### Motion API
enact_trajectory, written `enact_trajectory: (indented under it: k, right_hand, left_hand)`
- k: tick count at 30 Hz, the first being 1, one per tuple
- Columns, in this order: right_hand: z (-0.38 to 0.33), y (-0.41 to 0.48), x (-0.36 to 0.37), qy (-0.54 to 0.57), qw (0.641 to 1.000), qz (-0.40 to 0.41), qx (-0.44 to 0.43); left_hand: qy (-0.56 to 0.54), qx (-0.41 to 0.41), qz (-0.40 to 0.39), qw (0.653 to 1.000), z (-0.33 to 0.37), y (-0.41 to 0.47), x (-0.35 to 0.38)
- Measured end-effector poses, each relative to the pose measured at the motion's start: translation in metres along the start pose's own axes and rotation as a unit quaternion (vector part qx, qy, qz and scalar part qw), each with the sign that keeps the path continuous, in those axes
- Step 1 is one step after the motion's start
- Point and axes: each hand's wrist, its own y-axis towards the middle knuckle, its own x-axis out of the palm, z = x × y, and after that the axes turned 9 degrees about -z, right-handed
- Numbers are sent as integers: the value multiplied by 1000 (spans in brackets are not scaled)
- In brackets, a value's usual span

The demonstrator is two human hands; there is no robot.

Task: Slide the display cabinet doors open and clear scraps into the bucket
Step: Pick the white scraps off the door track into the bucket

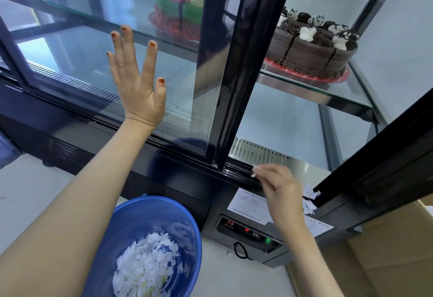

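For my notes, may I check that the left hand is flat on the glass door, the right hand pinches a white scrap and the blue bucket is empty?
No: the head view shows white scraps heaped in the blue bucket. The left hand on the glass door and right hand pinching a scrap are right.

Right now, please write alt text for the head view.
A person's left hand lies open against the black-framed glass sliding door of a cake display cabinet; the right hand pinches a white scrap at the door track. Below stands a blue plastic bucket holding white scraps.
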Motion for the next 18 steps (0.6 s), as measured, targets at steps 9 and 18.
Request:
enact_trajectory:
  k: [9,18]
  right_hand:
    - [-50,-34,90,164,955,-246,-9]
    - [-65,-33,107,188,914,-352,70]
  left_hand:
    - [8,6,-9,1000,2,3,0]
    - [0,1,-9,1000,0,2,-1]
